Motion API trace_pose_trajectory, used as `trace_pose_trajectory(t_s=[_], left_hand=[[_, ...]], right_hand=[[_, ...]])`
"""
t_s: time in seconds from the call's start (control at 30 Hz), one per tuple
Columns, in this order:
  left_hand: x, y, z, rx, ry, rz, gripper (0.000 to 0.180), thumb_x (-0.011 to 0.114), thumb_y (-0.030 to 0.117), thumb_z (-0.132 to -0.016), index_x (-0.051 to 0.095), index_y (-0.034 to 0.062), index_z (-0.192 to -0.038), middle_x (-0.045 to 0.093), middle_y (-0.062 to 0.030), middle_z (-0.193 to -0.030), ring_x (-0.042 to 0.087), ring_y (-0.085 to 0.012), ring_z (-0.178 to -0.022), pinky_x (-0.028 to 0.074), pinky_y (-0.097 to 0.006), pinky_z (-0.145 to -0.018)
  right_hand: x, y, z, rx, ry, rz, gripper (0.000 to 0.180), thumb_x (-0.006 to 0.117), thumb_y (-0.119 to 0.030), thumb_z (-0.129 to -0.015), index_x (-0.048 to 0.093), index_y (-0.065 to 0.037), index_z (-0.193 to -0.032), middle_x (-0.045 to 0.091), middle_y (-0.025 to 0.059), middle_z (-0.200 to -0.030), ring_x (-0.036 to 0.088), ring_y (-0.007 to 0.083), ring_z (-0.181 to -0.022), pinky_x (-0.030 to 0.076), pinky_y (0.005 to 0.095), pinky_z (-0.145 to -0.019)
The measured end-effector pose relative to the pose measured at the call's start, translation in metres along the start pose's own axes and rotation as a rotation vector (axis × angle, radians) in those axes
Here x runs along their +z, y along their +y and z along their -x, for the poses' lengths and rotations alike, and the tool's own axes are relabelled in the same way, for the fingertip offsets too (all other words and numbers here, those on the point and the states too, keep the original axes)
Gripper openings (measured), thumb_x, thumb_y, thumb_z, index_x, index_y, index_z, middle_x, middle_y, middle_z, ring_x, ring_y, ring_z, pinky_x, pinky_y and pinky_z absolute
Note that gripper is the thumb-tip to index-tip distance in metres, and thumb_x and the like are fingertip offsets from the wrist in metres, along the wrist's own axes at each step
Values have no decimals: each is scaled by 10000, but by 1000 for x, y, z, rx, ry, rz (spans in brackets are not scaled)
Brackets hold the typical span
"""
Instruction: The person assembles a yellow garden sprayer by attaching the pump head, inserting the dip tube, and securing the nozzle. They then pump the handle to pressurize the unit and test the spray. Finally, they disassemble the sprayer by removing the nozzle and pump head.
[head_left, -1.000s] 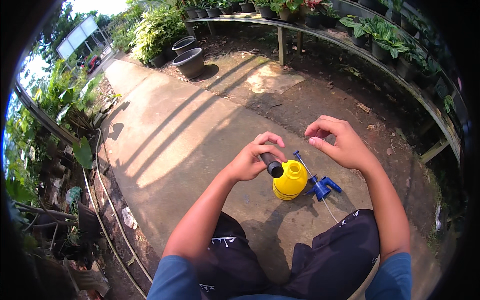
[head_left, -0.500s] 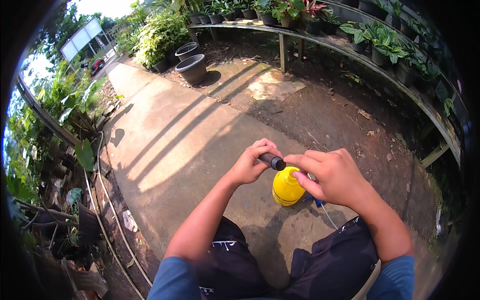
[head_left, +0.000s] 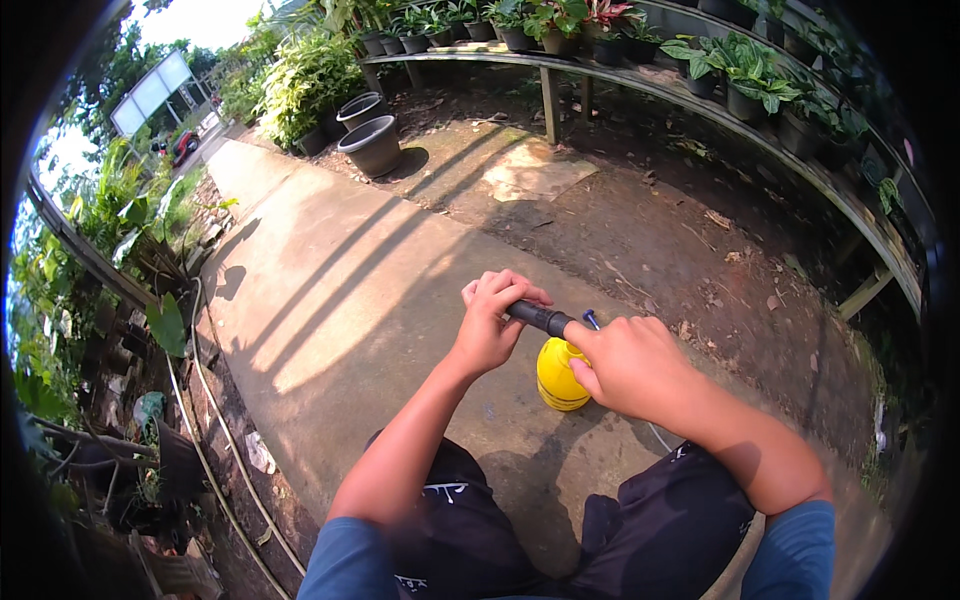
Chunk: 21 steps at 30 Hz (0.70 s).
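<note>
My left hand (head_left: 492,318) is closed round a dark, narrow bottle (head_left: 537,317), held tilted above the concrete. My right hand (head_left: 637,363) is curled against the bottle's capped end, which its fingers largely cover. Just below it, a yellow rounded bottle (head_left: 563,380) stands upright on the ground between my feet and hands. The yellow bottle's top is partly hidden by my right hand. A blue nozzle-like piece (head_left: 590,318) sticks out beyond the right knuckles; what it joins is hidden. A thin pale tube (head_left: 660,438) shows beneath my right wrist.
Concrete paving (head_left: 340,260) runs away to the far left. Two black pots (head_left: 371,147) stand beside a leafy bush (head_left: 310,85). A curved wooden bench (head_left: 690,95) with several potted plants bounds the right. A pale hose (head_left: 215,415) lies along the left edge.
My right hand has moved up from the yellow bottle's mouth and closed over the dark bottle's end. The blue piece now shows beyond the right hand. The view has shifted slightly.
</note>
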<state>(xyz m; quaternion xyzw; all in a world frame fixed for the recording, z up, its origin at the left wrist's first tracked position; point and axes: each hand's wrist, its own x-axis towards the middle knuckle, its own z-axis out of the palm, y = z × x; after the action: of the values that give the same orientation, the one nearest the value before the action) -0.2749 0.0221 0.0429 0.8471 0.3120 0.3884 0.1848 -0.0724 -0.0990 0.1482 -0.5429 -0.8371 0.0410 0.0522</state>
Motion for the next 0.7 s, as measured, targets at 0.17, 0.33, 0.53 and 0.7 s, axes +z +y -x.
trace_pose_trajectory(t_s=[0.17, 0.33, 0.53, 0.7], left_hand=[[-9, 10, -5, 99, 191, -289, 390, 681, -18, -736, 775, 236, -1017, 599, 31, -932, 534, -209, -952, 299, -400, -919], [-17, 12, -7, 192, 226, -453, 354, 679, 32, -793, 763, 255, -1054, 596, 30, -934, 541, -208, -914, 310, -401, -889], [-26, -14, -13, 169, 85, -412, 275, 690, 62, -815, 716, 221, -1039, 576, 2, -922, 572, -216, -897, 388, -385, -838], [-6, -39, -6, 264, 36, -317, 246, 706, 14, -766, 694, 136, -979, 581, -13, -834, 603, -215, -801, 427, -358, -748]], right_hand=[[22, 17, -10, 140, -214, -627, 370, 713, -182, -926, 574, 6, -1213, 740, 145, -807, 727, 235, -680, 574, 369, -624], [37, 36, -19, 86, -512, -1367, 595, 716, -198, -968, 386, 89, -1371, 744, 113, -879, 684, 150, -668, 548, 281, -599], [33, 34, -26, 22, -526, -1307, 647, 708, -257, -990, 342, 79, -1404, 734, 128, -956, 692, 158, -737, 559, 299, -648], [13, 24, -21, -73, -419, -488, 389, 643, -314, -1014, 531, 36, -1139, 735, 166, -882, 723, 210, -750, 566, 371, -658]])
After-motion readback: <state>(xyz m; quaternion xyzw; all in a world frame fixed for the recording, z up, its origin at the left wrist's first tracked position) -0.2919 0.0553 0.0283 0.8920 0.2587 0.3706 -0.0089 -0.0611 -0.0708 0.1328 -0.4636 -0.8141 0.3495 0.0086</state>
